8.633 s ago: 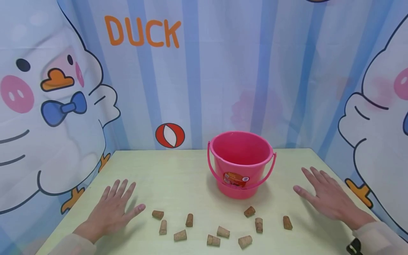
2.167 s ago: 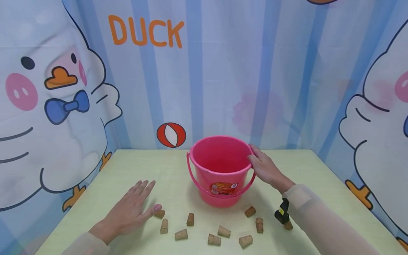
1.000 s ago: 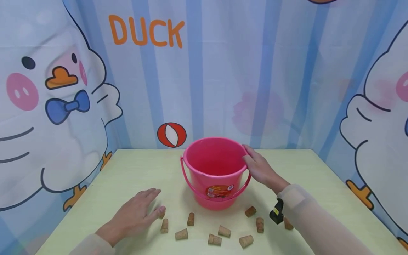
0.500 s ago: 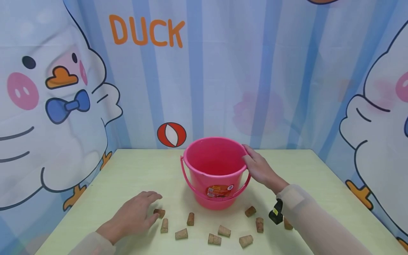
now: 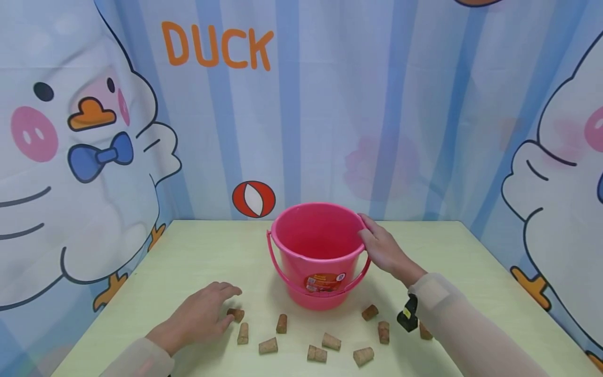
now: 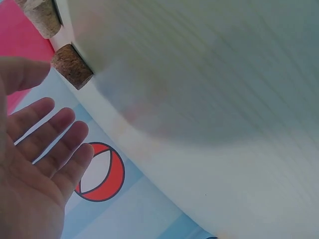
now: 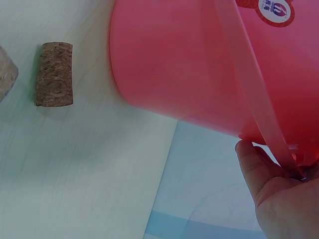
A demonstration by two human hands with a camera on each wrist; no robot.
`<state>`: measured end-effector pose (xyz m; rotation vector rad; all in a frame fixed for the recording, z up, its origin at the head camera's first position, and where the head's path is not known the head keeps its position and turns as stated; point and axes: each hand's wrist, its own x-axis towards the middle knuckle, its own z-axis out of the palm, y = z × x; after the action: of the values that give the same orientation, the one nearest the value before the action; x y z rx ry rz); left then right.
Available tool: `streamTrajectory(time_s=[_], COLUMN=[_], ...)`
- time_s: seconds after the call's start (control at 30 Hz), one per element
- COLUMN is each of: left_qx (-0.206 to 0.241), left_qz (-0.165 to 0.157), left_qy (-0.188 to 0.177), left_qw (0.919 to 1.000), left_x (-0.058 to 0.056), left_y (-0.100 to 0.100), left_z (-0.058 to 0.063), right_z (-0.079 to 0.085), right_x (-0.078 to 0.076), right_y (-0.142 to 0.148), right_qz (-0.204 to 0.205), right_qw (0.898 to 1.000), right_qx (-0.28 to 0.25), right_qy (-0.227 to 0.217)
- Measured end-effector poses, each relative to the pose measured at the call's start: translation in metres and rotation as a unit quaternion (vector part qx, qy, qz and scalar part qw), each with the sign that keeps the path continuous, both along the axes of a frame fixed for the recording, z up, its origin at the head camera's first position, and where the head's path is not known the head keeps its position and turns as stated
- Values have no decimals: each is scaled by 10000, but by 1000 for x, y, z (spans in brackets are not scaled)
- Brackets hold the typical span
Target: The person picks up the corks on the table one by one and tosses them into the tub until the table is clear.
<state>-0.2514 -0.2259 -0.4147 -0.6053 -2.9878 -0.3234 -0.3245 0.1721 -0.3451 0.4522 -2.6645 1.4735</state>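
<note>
A pink bucket (image 5: 315,285) with its handle hanging down stands on the table, and my right hand (image 5: 386,248) grips its right rim. The right wrist view shows that hand (image 7: 289,194) at the rim beside the handle's joint. My left hand (image 5: 198,317) hovers low at the left, fingers spread around a dark brown cork (image 5: 235,314) without holding it. In the left wrist view, the thumb is close to that cork (image 6: 72,66); whether it touches I cannot tell. A paler cork (image 5: 243,333) lies just in front of it.
Several more corks lie along the table's (image 5: 226,246) near side, including one cork (image 5: 281,323) left of centre, another cork (image 5: 364,356) near the front, and a cork (image 5: 426,331) partly behind the right sleeve. A duck-print curtain (image 5: 330,104) hangs behind.
Over the last seconds my right hand took hold of the bucket's rim, and the bucket moved left and nearer. My left hand moved right toward the dark cork, its thumb drawing back slightly.
</note>
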Motion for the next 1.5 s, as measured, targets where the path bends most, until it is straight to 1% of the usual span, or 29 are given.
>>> streamTrajectory(time_s=[0.23, 0.47, 0.9, 1.27, 1.37, 1.5], left_qx=[-31, -73, -150, -233, -205, -152], left_qz=[-288, -509, -613, -540, -634, -815], left_qy=[57, 281, 274, 144, 150, 249], left_qw=[9996, 9983, 9976, 9982, 9977, 9962], left_x=[0, -2, -4, -7, -7, -8], left_y=[0, 0, 2, 1, 1, 0], left_z=[1, -2, -2, -5, -6, -8], right_z=[-1, 0, -1, -1, 0, 0], right_x=[1, 1, -1, 0, 0, 0], right_y=[1, -1, -1, -1, -1, -1], right_qz=[-19, -40, -83, -46, -51, -36], right_qw=[10000, 10000, 10000, 10000, 10000, 10000], right_qx=[5, 8, -18, -14, -19, -37], right_qy=[10, 3, -22, -1, 8, 9])
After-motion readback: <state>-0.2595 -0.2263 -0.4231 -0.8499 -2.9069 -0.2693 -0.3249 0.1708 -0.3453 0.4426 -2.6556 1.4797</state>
